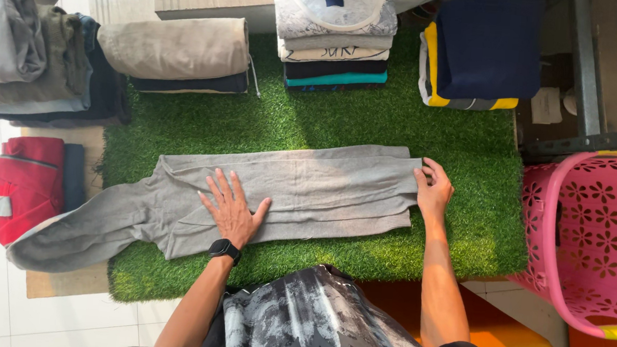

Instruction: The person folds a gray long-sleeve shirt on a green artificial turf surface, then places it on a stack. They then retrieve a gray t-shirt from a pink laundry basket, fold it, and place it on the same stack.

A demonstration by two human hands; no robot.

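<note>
Grey sweater (285,194) runs left-right across mid-frame: our left hand (232,208) presses it flat, fingers spread, our right hand (432,190) pinching its right end.

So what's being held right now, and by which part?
The right hand pinches the grey sweater at its hem edge; the left hand only presses flat on its middle.
</note>
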